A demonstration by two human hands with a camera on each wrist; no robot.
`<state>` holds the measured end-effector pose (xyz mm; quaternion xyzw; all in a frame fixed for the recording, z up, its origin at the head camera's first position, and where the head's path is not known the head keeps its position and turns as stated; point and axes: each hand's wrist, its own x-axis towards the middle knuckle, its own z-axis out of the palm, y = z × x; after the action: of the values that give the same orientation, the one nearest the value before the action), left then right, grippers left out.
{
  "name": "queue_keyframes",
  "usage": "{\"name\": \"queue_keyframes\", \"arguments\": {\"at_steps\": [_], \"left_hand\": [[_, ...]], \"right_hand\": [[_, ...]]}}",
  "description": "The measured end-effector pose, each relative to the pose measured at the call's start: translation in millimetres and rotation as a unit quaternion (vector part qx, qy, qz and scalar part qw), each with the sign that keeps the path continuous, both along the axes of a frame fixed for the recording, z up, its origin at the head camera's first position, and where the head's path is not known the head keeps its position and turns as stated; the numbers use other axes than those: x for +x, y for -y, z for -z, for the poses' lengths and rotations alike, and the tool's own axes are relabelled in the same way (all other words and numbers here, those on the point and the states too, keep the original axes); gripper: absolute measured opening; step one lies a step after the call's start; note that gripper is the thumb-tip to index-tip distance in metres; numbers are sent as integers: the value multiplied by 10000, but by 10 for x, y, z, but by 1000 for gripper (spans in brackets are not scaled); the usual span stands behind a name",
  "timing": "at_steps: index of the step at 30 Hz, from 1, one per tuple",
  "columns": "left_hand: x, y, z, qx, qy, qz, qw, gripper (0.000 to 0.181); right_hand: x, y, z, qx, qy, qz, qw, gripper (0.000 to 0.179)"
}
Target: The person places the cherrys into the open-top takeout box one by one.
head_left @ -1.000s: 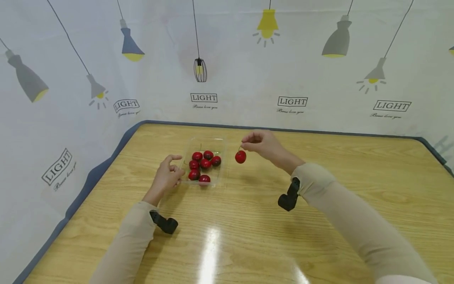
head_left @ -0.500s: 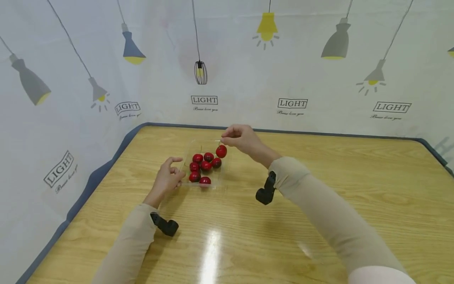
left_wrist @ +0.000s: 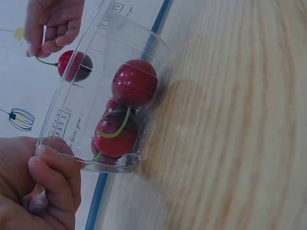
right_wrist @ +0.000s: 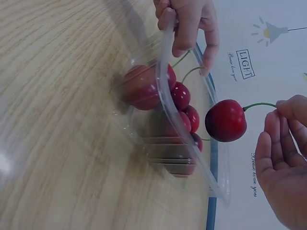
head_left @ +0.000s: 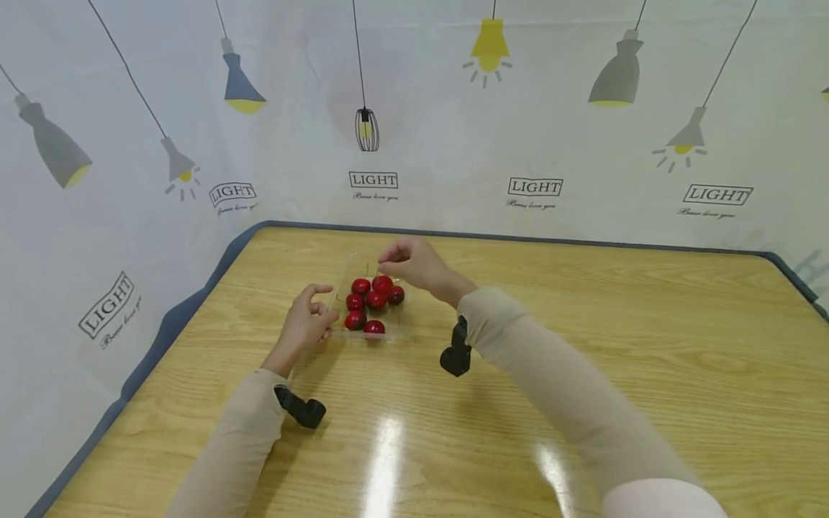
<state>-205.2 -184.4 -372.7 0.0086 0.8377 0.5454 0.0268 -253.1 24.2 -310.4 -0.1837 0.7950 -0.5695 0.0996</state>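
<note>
A clear plastic container (left_wrist: 136, 36) on the table holds several red cherries (head_left: 354, 320), some with green stems. My left hand (head_left: 304, 320) pinches the container's left rim between thumb and fingers, as the left wrist view shows. My right hand (head_left: 417, 265) pinches the green stem of one cherry (right_wrist: 225, 120) between thumb and fingertips. That cherry hangs above the open container, over the far part of the cherries inside, apart from the rim in both wrist views. In the head view it overlaps the cherry below it.
The wooden table (head_left: 518, 403) has a blue edge (head_left: 583, 247) at its back and left. Behind it hangs a white backdrop (head_left: 440, 137) printed with lamps and lettering. A black wrist camera (head_left: 301, 408) sits on the left sleeve, another camera (head_left: 457, 349) on the right.
My right hand has moved left with the cherry, from right of the container to over it, and has come down slightly. My left hand has stayed at the rim.
</note>
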Motion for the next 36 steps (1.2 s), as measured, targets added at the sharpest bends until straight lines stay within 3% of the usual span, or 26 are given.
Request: {"name": "queue_keyframes", "arguments": {"at_steps": [14,36], "left_hand": [[14,-11,-2,-42,18,-26,10000,49],[13,-19,-8,-3,14,7,10000,48]], "right_hand": [[-28,177,163,174,188,330,9991,9],[-19,313,339,12,275,558,9981,9]]}}
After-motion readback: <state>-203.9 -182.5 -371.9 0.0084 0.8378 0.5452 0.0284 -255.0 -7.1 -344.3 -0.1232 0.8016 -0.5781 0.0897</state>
